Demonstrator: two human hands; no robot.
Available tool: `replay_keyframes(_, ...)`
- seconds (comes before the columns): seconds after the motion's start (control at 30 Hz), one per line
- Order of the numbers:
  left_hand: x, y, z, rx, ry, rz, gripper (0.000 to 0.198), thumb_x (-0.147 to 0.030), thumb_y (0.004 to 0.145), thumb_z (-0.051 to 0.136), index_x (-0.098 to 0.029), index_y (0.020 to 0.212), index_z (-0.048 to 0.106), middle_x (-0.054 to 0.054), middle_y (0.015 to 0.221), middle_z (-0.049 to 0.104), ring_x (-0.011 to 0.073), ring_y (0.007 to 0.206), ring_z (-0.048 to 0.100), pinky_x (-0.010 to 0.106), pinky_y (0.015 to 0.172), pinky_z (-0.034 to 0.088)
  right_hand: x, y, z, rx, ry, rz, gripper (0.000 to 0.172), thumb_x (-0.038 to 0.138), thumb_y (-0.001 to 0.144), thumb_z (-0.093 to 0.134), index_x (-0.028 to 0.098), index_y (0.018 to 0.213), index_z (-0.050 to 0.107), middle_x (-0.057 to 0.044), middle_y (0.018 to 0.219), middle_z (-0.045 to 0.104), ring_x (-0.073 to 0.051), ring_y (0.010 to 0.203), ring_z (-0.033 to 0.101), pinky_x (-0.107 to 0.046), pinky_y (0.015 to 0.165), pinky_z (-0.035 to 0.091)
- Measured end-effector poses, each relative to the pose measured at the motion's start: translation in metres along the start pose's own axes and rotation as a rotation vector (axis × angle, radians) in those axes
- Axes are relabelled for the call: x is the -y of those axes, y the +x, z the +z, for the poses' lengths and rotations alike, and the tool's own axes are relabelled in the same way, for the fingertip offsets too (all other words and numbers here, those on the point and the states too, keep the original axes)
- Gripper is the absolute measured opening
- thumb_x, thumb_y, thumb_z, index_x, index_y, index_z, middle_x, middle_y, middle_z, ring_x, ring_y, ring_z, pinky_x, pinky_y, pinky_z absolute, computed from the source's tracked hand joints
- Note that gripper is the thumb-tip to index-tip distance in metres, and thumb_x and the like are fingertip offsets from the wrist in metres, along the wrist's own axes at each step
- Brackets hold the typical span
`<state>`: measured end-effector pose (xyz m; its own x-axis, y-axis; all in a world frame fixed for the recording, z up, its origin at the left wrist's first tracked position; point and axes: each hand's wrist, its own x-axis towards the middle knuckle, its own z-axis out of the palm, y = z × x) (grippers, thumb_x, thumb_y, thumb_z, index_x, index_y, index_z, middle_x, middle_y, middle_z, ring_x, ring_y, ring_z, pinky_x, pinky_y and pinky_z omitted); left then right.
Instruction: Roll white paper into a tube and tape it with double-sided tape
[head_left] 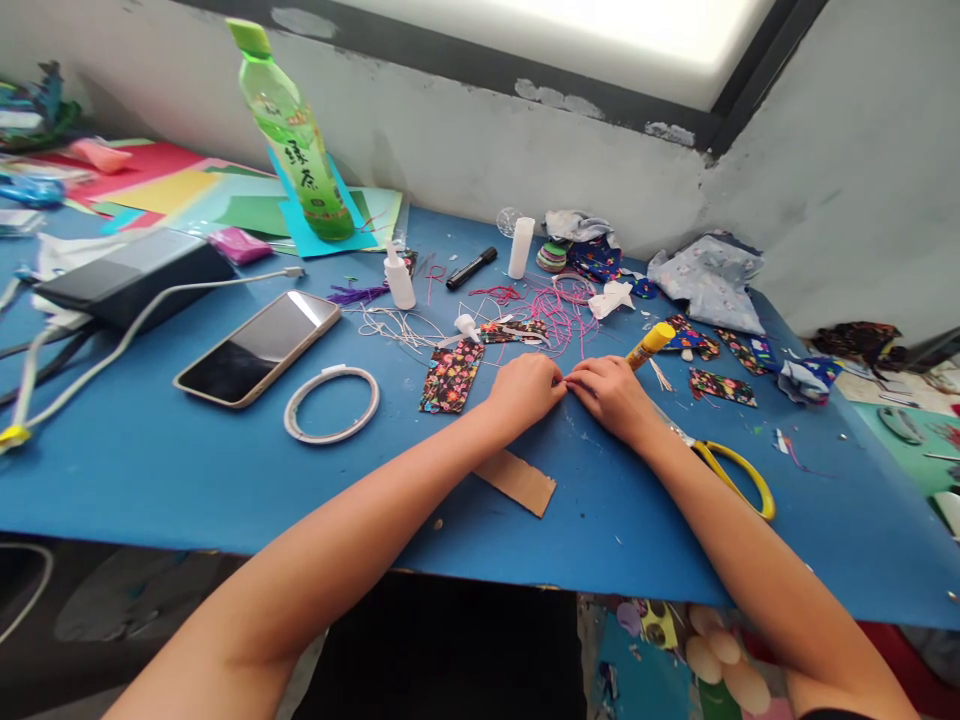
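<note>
My left hand [523,390] and my right hand [611,392] rest side by side on the blue table [187,470], fingers curled and pinched together where the two hands meet. What they pinch is too small to make out; thin threads lie just beyond them. A yellow-capped glue stick [649,345] stands out past my right hand, close to its knuckles. A floral fabric strip [452,375] lies left of my left hand. A brown cardboard piece [519,480] sits under my left forearm. Yellow-handled scissors [731,472] lie beside my right wrist.
A phone [259,346], a roll of tape [331,403], a power bank with cable [127,275], a green drink bottle [296,135], a black marker [471,268], small white bottles [399,280], pink and white threads [555,305], fabric scraps [709,275] and coloured paper [172,190] crowd the table.
</note>
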<state>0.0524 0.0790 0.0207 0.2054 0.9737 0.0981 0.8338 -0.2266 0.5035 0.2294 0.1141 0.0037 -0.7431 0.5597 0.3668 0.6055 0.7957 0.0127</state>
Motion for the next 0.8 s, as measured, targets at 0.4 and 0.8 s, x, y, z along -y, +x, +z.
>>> replay_keyframes(0.4, 0.0053, 0.0039, 0.004, -0.008, -0.066, -0.03, 0.022, -0.028, 0.082, 0.058, -0.02, 0.095, 0.074, 0.004, 0.092, 0.073, 0.0194, 0.086, 0.065, 0.027, 0.078, 0.05, -0.0009, 0.0009, 0.0015, 0.03, -0.01, 0.014, 0.021, 0.025, 0.093, 0.05, 0.018, 0.099, 0.069, -0.009, 0.098, 0.071, -0.022, 0.091, 0.061, -0.039, 0.084, 0.037)
replay_keyframes(0.8, 0.0004, -0.0018, 0.0042, -0.017, 0.015, -0.011, 0.022, -0.025, 0.084, 0.054, -0.021, 0.093, 0.074, 0.007, 0.096, 0.072, 0.0219, 0.093, 0.064, 0.029, 0.08, 0.049, 0.0013, 0.0007, 0.0019, -0.012, -0.032, 0.0, 0.021, 0.026, 0.095, 0.048, 0.018, 0.097, 0.067, -0.007, 0.097, 0.071, -0.021, 0.091, 0.061, -0.038, 0.087, 0.036)
